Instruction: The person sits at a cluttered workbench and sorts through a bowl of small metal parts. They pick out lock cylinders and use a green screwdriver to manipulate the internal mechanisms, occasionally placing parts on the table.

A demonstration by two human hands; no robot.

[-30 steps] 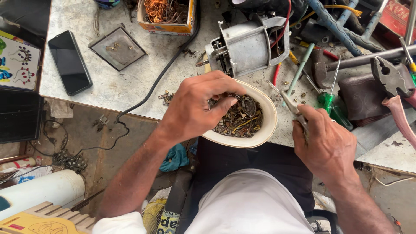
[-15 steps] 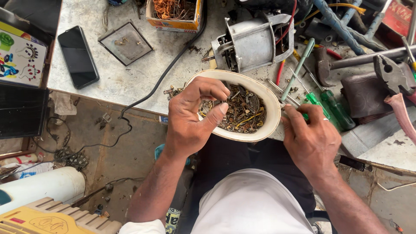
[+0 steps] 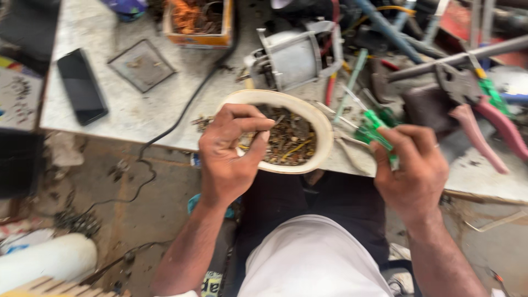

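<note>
Cluttered bench (image 3: 137, 113): left hand (image 3: 231, 151) pinches blurred scraps in bowl (image 3: 322, 135), right hand (image 3: 412, 170) grips green screwdriver (image 3: 374, 129)

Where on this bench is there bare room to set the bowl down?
The widest bare patch on the bench top lies between the black phone, the square metal plate and the black cable. Right of the bowl it is crowded: motor housing, green-handled screwdriver, pliers.
</note>
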